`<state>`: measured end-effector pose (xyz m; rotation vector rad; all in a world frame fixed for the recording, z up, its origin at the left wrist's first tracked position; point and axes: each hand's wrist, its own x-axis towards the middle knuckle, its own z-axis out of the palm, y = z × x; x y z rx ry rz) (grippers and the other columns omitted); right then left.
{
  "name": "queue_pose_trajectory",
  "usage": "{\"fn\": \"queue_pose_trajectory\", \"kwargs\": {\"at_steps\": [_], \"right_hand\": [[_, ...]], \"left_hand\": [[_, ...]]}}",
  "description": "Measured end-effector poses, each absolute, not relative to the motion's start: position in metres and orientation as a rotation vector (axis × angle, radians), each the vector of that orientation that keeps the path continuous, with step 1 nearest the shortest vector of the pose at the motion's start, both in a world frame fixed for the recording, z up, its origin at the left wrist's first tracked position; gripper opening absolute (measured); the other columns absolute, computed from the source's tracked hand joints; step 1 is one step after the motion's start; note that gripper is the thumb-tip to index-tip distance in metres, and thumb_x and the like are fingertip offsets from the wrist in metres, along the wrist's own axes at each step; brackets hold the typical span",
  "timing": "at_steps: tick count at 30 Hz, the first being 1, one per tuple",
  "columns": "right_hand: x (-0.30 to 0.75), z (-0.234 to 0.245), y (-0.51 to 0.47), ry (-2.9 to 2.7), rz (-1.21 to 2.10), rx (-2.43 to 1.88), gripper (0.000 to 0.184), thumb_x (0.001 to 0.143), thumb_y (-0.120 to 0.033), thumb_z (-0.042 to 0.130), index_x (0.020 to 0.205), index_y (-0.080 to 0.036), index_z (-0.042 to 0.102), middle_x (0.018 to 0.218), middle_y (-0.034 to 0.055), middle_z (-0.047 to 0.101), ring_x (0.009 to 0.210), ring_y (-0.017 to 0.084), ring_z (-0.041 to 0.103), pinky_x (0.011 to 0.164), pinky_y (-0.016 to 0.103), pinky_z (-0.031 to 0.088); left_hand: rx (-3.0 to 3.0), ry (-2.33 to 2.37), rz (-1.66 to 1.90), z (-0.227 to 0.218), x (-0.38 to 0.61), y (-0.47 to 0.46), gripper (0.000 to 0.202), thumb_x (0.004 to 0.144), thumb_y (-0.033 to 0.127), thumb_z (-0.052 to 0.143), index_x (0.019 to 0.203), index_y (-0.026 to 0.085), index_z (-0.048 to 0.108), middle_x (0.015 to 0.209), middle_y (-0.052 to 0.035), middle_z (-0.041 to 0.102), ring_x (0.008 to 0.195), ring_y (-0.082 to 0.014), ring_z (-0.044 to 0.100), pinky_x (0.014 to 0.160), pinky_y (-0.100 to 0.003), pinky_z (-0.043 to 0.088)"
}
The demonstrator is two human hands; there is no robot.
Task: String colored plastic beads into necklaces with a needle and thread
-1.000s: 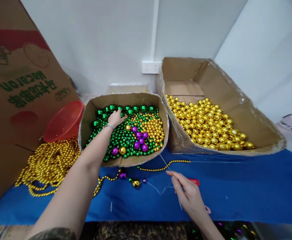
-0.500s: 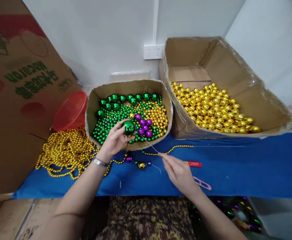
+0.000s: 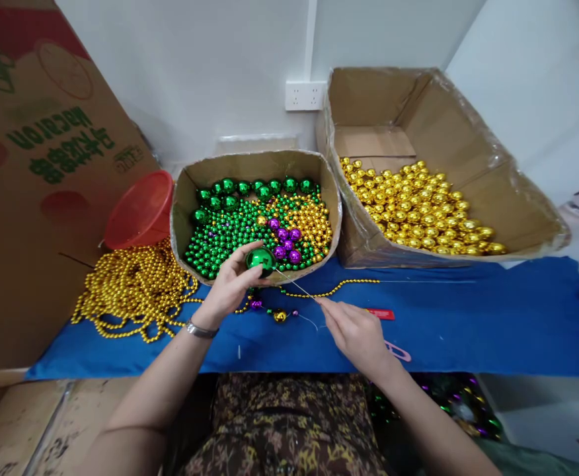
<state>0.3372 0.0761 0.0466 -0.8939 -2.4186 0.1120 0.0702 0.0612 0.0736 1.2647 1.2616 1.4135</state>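
Two bead-filled cartons.

The left hand pinches a large green ball in its fingers just above the front edge of a cardboard box of green, gold and purple beads. The right hand holds a thin needle pointed at the ball, over the blue counter. A heap of gold bead strings lies to the left.

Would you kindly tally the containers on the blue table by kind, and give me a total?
Open brown cardboard boxes holding shiny beads: 2, the smaller mixed-bead box and the larger gold-bead box.
Round red plastic bowl tipped on its side: 1.
Total: 3 containers.
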Motion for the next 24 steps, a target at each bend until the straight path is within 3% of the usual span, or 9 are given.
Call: {"fn": "queue_pose_trajectory", "kwargs": {"at_steps": [4, 13, 24], "right_hand": [[0.335, 0.042, 0.076, -2.439, 0.086, -0.924, 0.028, 0.095, -0.019, 0.045, 0.111, -0.020, 0.068, 0.079, 0.0051, 0.073, 0.068, 0.016, 0.069, 0.065, 0.025, 0.052], [0.326, 0.035, 0.070, -2.244, 0.539, -0.821, 0.023, 0.097, -0.021, 0.043, 0.107, -0.019, 0.064, 0.096, 0.0055, 0.074, 0.086, 0.016, 0.071, 0.078, 0.027, 0.056], [0.327, 0.028, 0.067, -2.223, 0.578, -0.837, 0.024, 0.097, -0.023, 0.043, 0.107, -0.021, 0.065, 0.094, 0.0061, 0.074, 0.084, 0.018, 0.071, 0.076, 0.029, 0.058]], "left_hand": [[1.478, 1.324, 1.391, 0.070, 0.079, 0.054, 0.063, 0.071, 0.029, 0.078, 0.126, 0.023, 0.049, 0.128, -0.0120, 0.056, 0.109, -0.0225, 0.060, 0.085, -0.033, 0.056], [1.355, 1.143, 1.426, 0.062, 0.105, 0.046, 0.060, 0.070, 0.031, 0.079, 0.122, 0.021, 0.051, 0.114, -0.0100, 0.062, 0.103, -0.0220, 0.062, 0.085, -0.033, 0.053], [1.241, 1.073, 1.401, 0.060, 0.108, 0.038, 0.063, 0.067, 0.019, 0.081, 0.122, 0.022, 0.052, 0.116, -0.0078, 0.061, 0.104, -0.0206, 0.061, 0.087, -0.031, 0.052]]}}
